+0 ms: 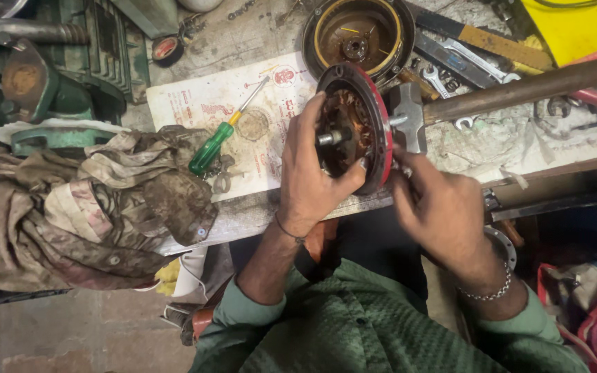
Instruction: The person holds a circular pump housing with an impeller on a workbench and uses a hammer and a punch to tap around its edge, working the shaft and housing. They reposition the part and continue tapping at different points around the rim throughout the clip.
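A round motor part [362, 110] with a red rim, copper windings and a short steel shaft stands on edge at the front of the workbench [257, 214]. My left hand [312, 173] grips its open face, fingers curled over the rim beside the shaft. My right hand [437, 207] is behind its right side, fingers pressed against the back of the rim; what the fingertips hold is hidden. A hammer [513, 93] with a steel head and brown wooden handle lies just behind the part.
A green-handled screwdriver [215, 145] lies on a printed paper sheet [202, 103]. A rusty round housing [357, 34] sits behind. Several spanners [450, 65] and a yellow sheet [575, 24] lie at the right, dirty rags [84, 207] at the left, a green vice [43, 83] beyond.
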